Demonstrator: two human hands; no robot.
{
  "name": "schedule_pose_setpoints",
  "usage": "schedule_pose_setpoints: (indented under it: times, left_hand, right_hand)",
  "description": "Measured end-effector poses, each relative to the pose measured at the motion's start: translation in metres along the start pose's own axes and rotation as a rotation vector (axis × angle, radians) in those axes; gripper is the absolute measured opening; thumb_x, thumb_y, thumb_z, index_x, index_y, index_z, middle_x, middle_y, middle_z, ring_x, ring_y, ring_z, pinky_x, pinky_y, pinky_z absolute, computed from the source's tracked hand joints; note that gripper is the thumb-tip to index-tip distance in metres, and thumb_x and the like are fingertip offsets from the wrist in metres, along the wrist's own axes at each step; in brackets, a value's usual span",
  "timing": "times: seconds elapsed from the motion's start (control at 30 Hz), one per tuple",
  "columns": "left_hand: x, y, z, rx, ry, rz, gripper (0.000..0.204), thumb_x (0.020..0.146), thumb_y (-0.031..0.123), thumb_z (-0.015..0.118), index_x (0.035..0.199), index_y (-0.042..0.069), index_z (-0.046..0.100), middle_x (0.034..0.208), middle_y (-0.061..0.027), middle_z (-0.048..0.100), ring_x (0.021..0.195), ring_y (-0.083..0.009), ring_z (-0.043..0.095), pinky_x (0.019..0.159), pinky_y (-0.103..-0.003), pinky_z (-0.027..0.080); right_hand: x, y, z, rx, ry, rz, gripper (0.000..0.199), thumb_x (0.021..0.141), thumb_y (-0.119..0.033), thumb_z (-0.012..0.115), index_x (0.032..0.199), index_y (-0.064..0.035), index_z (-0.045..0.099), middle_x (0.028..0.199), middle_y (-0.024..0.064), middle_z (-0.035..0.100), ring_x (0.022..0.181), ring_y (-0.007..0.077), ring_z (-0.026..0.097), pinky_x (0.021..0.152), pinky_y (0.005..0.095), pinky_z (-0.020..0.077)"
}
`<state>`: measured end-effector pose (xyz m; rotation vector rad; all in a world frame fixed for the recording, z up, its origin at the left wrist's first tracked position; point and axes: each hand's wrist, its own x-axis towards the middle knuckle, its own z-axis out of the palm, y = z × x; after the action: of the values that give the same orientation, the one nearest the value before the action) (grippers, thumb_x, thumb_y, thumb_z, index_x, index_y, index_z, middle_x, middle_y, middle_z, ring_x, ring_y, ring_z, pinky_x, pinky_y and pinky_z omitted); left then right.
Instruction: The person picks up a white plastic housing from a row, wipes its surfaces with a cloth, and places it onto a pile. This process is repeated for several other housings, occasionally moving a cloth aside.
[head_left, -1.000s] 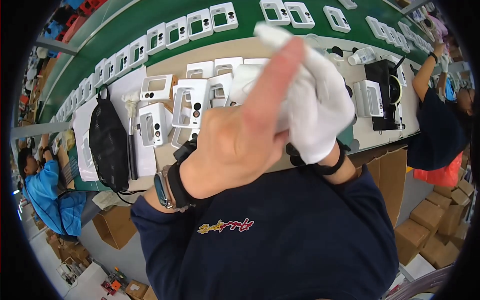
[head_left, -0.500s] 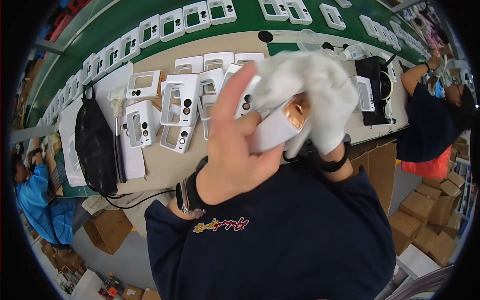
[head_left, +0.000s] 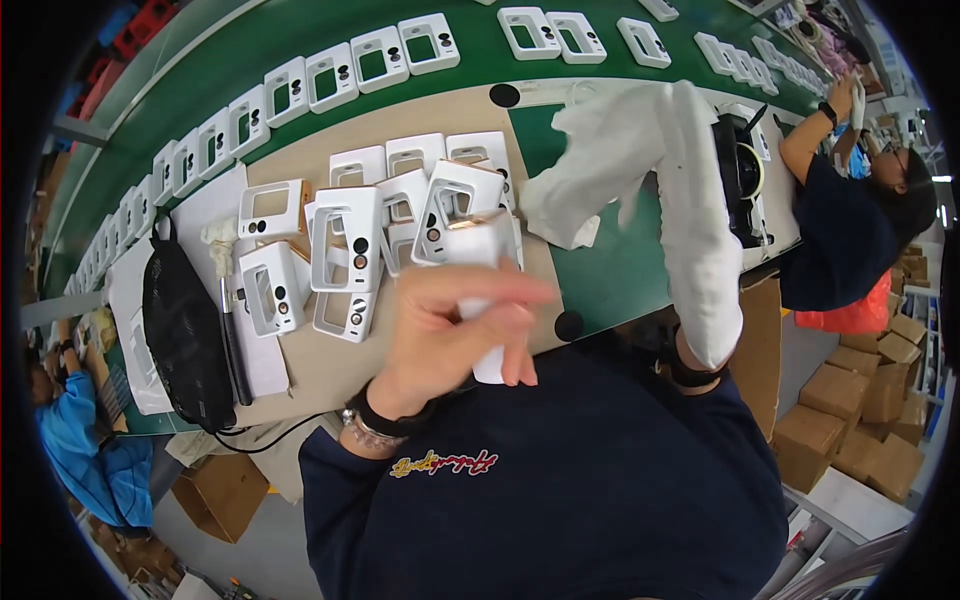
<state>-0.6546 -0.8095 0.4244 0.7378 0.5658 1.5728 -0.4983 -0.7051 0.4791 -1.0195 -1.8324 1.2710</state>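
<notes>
Gripping a smooth white plastic housing point(head_left: 487, 242) between curled thumb and fingers, likely to steady it, the bare left hand point(head_left: 455, 325) hovers eleven o'clock of the navy-blue shirt point(head_left: 550, 500), while white cloth point(head_left: 605, 135) obscures the right hand's point(head_left: 700, 255) closure at one o'clock.

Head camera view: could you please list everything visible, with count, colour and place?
Held housing: one, white, centre
Table housings: about ten, white, left of centre
Far housings: many, white, along the back
Green surface: one, green, back
Table: one, beige and green, middle
Black bag: one, black, left
Dark-handled tool: one, beside the bag
Tape roll: one, yellowish, right
Cardboard boxes: many, brown, floor
Red bag: one, red, right
Co-workers: at least two, blue and dark clothes, both sides
White cloth: one, white, right of centre
Left hand: one, bare, gripping the held housing
Right hand: one, white-covered, right
</notes>
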Motion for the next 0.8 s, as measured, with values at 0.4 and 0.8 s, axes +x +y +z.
schedule_pose_setpoints:
  times: [0.4,0.8]
  left_hand:
    - [0.014,-0.034,0.021,1.008,-0.35,0.533,0.026,0.068,0.01,0.062,0.092,0.006,0.054,0.07,-0.0092,0.054,0.057,-0.0248,0.052,0.048,-0.035,0.041]
    - [-0.051,0.043,-0.009,1.243,-0.184,-0.027,0.059,0.068,0.003,0.061,0.123,0.004,0.039,0.094,-0.0144,0.057,0.065,-0.0214,0.057,0.062,-0.026,0.044]
  right_hand:
    - [0.003,-0.048,0.058,0.781,0.092,-0.287,0.059,0.08,-0.034,0.048,0.127,-0.0047,0.027,0.12,0.0162,0.038,0.097,0.0163,0.044,0.076,0.0292,0.0381]
    - [-0.02,0.017,-0.033,-0.205,0.093,-0.232,0.048,0.07,-0.023,0.065,0.112,-0.0056,0.049,0.097,0.0122,0.054,0.064,0.0119,0.05,0.056,0.0231,0.0399]
